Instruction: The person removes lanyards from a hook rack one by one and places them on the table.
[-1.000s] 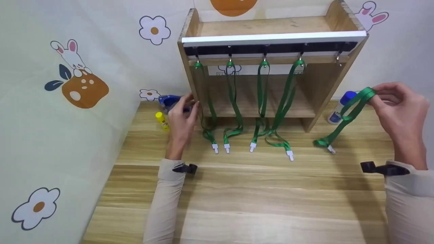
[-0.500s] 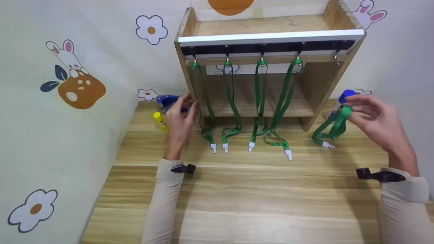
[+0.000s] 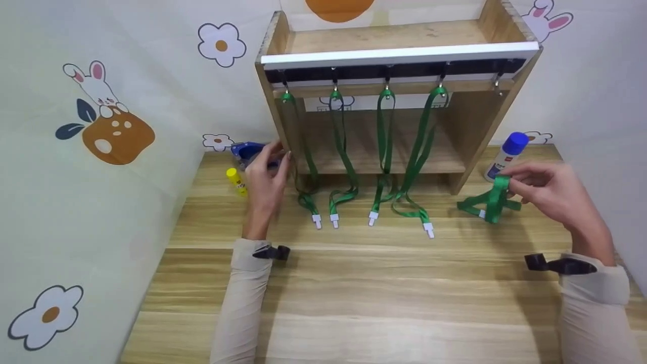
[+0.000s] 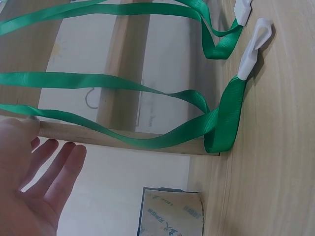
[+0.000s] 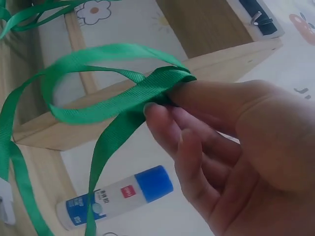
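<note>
My right hand (image 3: pixel 543 194) pinches a loose green lanyard (image 3: pixel 488 202) low over the table, right of the wooden rack (image 3: pixel 399 48); in the right wrist view the thumb and fingers (image 5: pixel 167 115) clamp the folded strap (image 5: pixel 113 98). Several green lanyards (image 3: pixel 386 151) hang from hooks under the rack's top, their white clips (image 3: pixel 428 230) lying on the table. The rightmost hook (image 3: pixel 499 81) is bare. My left hand (image 3: pixel 265 174) rests with straight fingers against the rack's left post (image 3: pixel 283 131); the left wrist view shows its fingers (image 4: pixel 49 162) by the post and a lanyard (image 4: pixel 211 123).
A blue-capped glue bottle (image 3: pixel 504 154) stands right of the rack, also seen in the right wrist view as a glue bottle (image 5: pixel 115 196). A yellow glue stick (image 3: pixel 236 181) and a blue item (image 3: pixel 247 150) lie left of the rack. Patterned walls close in left and behind.
My right hand has come down and leftward with the loose lanyard, from stretched up to bunched near the table. The left hand has stayed at the rack's post.
</note>
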The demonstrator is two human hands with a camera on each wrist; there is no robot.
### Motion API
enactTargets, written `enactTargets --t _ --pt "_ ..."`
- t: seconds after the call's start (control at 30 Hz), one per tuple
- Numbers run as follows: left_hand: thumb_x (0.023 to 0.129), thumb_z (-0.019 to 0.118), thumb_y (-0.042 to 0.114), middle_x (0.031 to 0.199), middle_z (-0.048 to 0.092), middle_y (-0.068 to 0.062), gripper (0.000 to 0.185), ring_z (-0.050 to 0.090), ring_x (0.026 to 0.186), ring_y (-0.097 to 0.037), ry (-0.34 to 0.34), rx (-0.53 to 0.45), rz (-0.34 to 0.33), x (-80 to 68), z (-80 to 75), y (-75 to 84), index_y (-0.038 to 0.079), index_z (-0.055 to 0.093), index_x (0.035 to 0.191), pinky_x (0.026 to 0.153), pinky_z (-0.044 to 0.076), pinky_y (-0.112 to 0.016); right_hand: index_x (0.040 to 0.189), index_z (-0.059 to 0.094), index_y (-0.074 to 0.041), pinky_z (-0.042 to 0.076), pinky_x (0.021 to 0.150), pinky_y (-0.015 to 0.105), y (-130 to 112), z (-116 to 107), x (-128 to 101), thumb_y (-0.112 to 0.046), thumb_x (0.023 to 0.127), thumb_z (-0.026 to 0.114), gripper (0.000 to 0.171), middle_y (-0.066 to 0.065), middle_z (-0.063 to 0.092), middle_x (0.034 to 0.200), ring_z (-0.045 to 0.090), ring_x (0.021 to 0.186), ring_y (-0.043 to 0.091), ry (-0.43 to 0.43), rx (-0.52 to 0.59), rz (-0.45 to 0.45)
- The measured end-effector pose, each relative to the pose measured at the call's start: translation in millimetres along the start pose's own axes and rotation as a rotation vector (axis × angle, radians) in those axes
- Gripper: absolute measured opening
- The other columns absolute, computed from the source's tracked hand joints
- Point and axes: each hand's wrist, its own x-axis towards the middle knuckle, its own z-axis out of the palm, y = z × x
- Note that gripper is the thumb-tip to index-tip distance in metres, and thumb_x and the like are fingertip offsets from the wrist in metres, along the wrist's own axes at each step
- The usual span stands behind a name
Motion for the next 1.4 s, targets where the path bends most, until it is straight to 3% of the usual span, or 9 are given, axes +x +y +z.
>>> enactTargets --t 0.17,0.4,0.57,0.67,0.8,0.9,1.03,1.27,1.4 --pt "0.108 0.069 0.037 0.136 0.076 0.001 0.039 0.075 0.117 -0.012 0.004 -0.003 0.001 -0.4 0.5 -0.2 0.023 0.068 0.144 0.094 0.067 -0.035 0.125 0.075 0.004 0.066 0.068 0.025 10.4 4.9 4.4 -0.008 0.104 0.072 0.024 -0.016 0.082 0.098 0.081 0.078 0.012 -0.087 0.197 0.001" --pt "0.107 0.07 0.034 0.133 0.077 -0.001 0.038 0.076 0.115 -0.013 0.016 -0.001 0.025 0.5 1.6 -0.9 0.02 0.069 0.142 0.093 0.067 -0.039 0.116 0.072 0.001 0.067 0.078 0.03 33.1 10.8 7.9 0.004 0.103 0.067 0.013 0.005 0.084 0.102 0.083 0.086 0.017 -0.167 0.689 0.062" --pt "0.107 0.071 0.03 0.129 0.079 -0.004 0.036 0.077 0.11 -0.017 0.032 0.009 0.062 1.6 2.3 -1.2 0.014 0.071 0.14 0.088 0.068 -0.032 0.115 0.07 0.002 0.067 0.083 0.029 52.5 7.6 6.7 0.009 0.105 0.062 0.014 0.009 0.082 0.103 0.082 0.09 0.017 -0.196 0.849 0.125" --pt "0.107 0.071 0.03 0.129 0.078 -0.004 0.036 0.077 0.11 -0.016 0.031 0.009 0.062 1.9 3.0 -1.5 0.015 0.071 0.139 0.088 0.067 -0.029 0.115 0.07 -0.002 0.067 0.082 0.027 65.0 3.0 6.2 0.004 0.106 0.063 0.013 0.004 0.082 0.102 0.081 0.09 0.014 -0.193 0.755 0.197" --pt "0.107 0.07 0.031 0.13 0.078 -0.004 0.035 0.077 0.111 -0.014 0.021 0.008 0.054 2.0 3.4 -0.9 0.016 0.071 0.139 0.087 0.067 -0.028 0.12 0.068 -0.007 0.067 0.079 0.025 78.5 -1.9 6.4 -0.006 0.108 0.064 0.012 -0.012 0.08 0.097 0.076 0.086 0.004 -0.183 0.428 0.294" --pt "0.108 0.069 0.033 0.131 0.078 -0.003 0.036 0.076 0.111 -0.012 0.014 0.009 0.041 1.8 3.2 -0.3 0.017 0.07 0.14 0.087 0.067 -0.027 0.126 0.065 -0.003 0.063 0.079 0.02 83.1 -3.4 6.3 -0.013 0.109 0.062 0.02 -0.024 0.074 0.094 0.069 0.086 -0.001 -0.171 0.207 0.326" --pt "0.108 0.068 0.037 0.133 0.077 -0.001 0.038 0.075 0.113 -0.009 0.002 0.014 0.018 1.4 2.0 0.7 0.019 0.069 0.142 0.09 0.066 -0.027 0.13 0.065 0.004 0.051 0.075 0.019 81.9 -2.8 6.0 -0.017 0.107 0.064 0.031 -0.022 0.071 0.092 0.06 0.086 0.0 -0.111 0.001 0.344" --pt "0.108 0.069 0.036 0.135 0.076 -0.002 0.038 0.075 0.114 -0.012 0.002 0.005 0.003 1.4 -0.9 1.5 0.02 0.068 0.142 0.093 0.067 -0.035 0.125 0.067 0.006 0.055 0.064 0.016 79.9 6.4 9.1 -0.014 0.102 0.067 0.031 -0.009 0.074 0.088 0.065 0.072 -0.003 0.046 -0.096 0.386" --pt "0.108 0.069 0.034 0.134 0.077 -0.003 0.037 0.076 0.114 -0.013 0.008 0.005 0.02 1.3 -0.7 0.5 0.019 0.069 0.142 0.093 0.067 -0.034 0.121 0.071 0.004 0.052 0.065 0.008 78.9 13.0 12.4 -0.012 0.1 0.069 0.027 0.009 0.081 0.097 0.06 0.071 -0.014 0.092 -0.128 0.295"
